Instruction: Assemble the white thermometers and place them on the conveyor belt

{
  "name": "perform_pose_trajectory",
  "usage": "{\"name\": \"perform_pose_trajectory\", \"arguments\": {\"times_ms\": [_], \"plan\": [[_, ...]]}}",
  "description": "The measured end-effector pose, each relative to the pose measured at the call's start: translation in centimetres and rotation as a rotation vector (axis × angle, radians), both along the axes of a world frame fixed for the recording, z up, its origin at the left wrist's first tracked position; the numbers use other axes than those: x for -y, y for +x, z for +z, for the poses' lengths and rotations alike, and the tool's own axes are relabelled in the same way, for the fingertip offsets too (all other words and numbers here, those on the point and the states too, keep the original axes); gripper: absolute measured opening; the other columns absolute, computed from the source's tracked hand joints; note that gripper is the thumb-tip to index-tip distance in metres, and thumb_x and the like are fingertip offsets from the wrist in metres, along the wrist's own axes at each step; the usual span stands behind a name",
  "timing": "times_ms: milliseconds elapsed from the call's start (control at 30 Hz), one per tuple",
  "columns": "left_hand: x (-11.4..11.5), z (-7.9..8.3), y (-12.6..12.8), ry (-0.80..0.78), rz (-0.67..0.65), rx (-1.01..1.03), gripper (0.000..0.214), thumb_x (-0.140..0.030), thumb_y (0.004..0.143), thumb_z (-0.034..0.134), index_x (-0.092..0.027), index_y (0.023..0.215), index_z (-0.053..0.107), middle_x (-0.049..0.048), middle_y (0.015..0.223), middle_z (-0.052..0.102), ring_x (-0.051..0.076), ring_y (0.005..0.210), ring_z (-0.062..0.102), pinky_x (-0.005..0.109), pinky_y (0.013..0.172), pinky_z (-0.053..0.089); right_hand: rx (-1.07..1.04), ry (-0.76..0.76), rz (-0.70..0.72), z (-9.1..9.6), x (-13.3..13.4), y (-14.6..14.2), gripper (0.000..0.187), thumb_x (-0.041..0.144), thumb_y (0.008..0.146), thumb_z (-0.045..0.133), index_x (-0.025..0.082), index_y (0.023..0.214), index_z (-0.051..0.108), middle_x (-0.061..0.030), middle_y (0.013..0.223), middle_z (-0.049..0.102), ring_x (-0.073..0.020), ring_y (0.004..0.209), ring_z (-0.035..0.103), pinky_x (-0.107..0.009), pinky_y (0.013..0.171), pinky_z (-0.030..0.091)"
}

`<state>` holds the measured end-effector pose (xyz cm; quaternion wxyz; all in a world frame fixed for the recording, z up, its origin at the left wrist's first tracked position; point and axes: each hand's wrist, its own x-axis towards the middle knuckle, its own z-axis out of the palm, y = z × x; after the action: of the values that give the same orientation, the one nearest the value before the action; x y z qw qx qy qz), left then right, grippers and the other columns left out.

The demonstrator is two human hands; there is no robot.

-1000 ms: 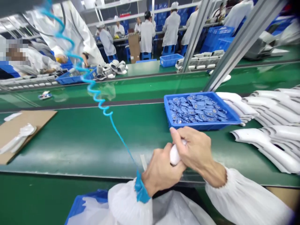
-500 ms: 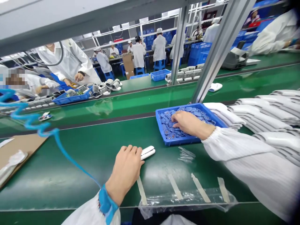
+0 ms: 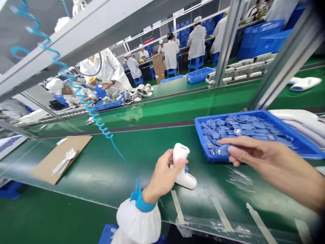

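Left hand (image 3: 162,176) gripping one device (image 3: 186,181), right hand (image 3: 264,159) at one tray (image 3: 243,113)

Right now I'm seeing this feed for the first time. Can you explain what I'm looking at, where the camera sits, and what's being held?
This is one view from a camera worn on a person's head, looking forward and down at their own bare hands. The left hand grips a white plastic handheld device. A blue wrist strap circles that wrist, with a coiled blue cord running from it. The right hand appears empty, its fingers reaching over the near rim of a blue plastic tray full of blue discs. The tray sits on a green workbench surface.
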<state>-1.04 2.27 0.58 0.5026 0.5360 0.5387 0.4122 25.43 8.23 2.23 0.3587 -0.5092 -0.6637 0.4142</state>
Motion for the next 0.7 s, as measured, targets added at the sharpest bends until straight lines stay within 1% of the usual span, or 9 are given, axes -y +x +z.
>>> {"name": "perform_pose_trajectory", "arguments": {"times_ms": [67, 133, 233, 333, 400, 467, 567, 633, 700], "plan": [[0.4, 0.5, 1.4, 0.084, -0.044, -0.143, 0.037, -0.047, 0.096, 0.062, -0.017, 0.117, 0.065, 0.0061, 0.1, 0.071, 0.018, 0.087, 0.064, 0.029, 0.078, 0.049, -0.155, -0.136, -0.064, 0.1, 2.1, -1.7, 0.06, 0.074, 0.071, 0.072, 0.023, 0.103, 0.077, -0.0042, 0.067, 0.069, -0.0209, 0.061, 0.063, -0.035, 0.059, 0.054], [0.8, 1.1, 2.4, 0.155, -0.083, -0.241, 0.032, -0.044, 0.097, 0.062, -0.021, 0.119, 0.066, 0.0032, 0.099, 0.071, 0.017, 0.085, 0.063, 0.028, 0.078, 0.048, -0.296, -0.213, -0.092, 0.2, 3.6, -3.4, 0.06, 0.071, 0.072, 0.074, 0.022, 0.105, 0.076, -0.0024, 0.064, 0.067, -0.0175, 0.059, 0.061, -0.032, 0.058, 0.054], [1.1, 1.5, 3.2, 0.206, -0.098, -0.268, 0.029, -0.039, 0.099, 0.06, -0.024, 0.123, 0.065, 0.0027, 0.107, 0.072, 0.019, 0.09, 0.064, 0.029, 0.082, 0.049, -0.411, -0.197, -0.089, -0.3, 4.6, -5.0, 0.051, 0.064, 0.077, 0.075, 0.022, 0.106, 0.077, -0.0031, 0.074, 0.071, -0.0155, 0.066, 0.063, -0.029, 0.064, 0.056], [1.0, 1.4, 3.2, 0.218, -0.102, -0.306, 0.031, -0.036, 0.099, 0.06, -0.023, 0.127, 0.063, 0.0041, 0.118, 0.071, 0.022, 0.103, 0.066, 0.032, 0.088, 0.05, -0.359, -0.048, -0.096, -0.9, 4.8, -5.2, 0.036, 0.056, 0.083, 0.075, 0.025, 0.102, 0.078, -0.0046, 0.102, 0.074, -0.0168, 0.089, 0.068, -0.028, 0.077, 0.058], [0.9, 1.2, 3.1, 0.257, -0.118, -0.36, 0.033, -0.035, 0.099, 0.06, -0.024, 0.13, 0.063, 0.0046, 0.125, 0.07, 0.024, 0.112, 0.065, 0.036, 0.095, 0.049, -0.27, 0.049, -0.08, -0.9, 4.8, -4.8, 0.03, 0.051, 0.086, 0.073, 0.028, 0.106, 0.076, -0.003, 0.113, 0.072, -0.0158, 0.093, 0.067, -0.026, 0.078, 0.058], [0.8, 0.9, 3.1, 0.337, -0.132, -0.429, 0.032, -0.035, 0.101, 0.058, -0.025, 0.131, 0.062, 0.0042, 0.128, 0.069, 0.024, 0.113, 0.064, 0.038, 0.097, 0.048, -0.16, 0.147, -0.022, -0.7, 4.9, -4.6, 0.028, 0.046, 0.092, 0.068, 0.03, 0.115, 0.072, -0.0016, 0.115, 0.07, -0.0145, 0.093, 0.066, -0.026, 0.079, 0.057], [0.7, 0.5, 3.5, 0.51, -0.113, -0.537, 0.024, -0.031, 0.102, 0.054, -0.023, 0.121, 0.066, 0.0057, 0.115, 0.073, 0.023, 0.099, 0.067, 0.038, 0.088, 0.047, 0.005, 0.339, 0.073, -0.9, 5.1, -4.6, 0.02, 0.035, 0.101, 0.057, 0.029, 0.117, 0.067, -0.0018, 0.109, 0.068, -0.0139, 0.095, 0.065, -0.027, 0.082, 0.055], [0.7, 0.1, 3.9, 0.627, -0.074, -0.622, 0.018, -0.027, 0.1, 0.054, -0.019, 0.11, 0.067, 0.0069, 0.099, 0.074, 0.022, 0.086, 0.067, 0.038, 0.08, 0.044, 0.074, 0.455, 0.061, -1.7, 5.2, -4.7, 0.018, 0.029, 0.104, 0.05, 0.026, 0.114, 0.065, -0.0028, 0.103, 0.065, -0.0138, 0.092, 0.064, -0.026, 0.08, 0.054], [0.9, -0.3, 4.1, 0.694, -0.071, -0.711, 0.016, -0.024, 0.099, 0.054, -0.018, 0.105, 0.067, 0.0061, 0.089, 0.073, 0.022, 0.079, 0.064, 0.039, 0.077, 0.041, 0.111, 0.517, 0.017, -2.7, 5.5, -4.5, 0.016, 0.026, 0.105, 0.048, 0.025, 0.113, 0.062, -0.003, 0.1, 0.063, -0.0138, 0.089, 0.064, -0.026, 0.076, 0.053]]}}
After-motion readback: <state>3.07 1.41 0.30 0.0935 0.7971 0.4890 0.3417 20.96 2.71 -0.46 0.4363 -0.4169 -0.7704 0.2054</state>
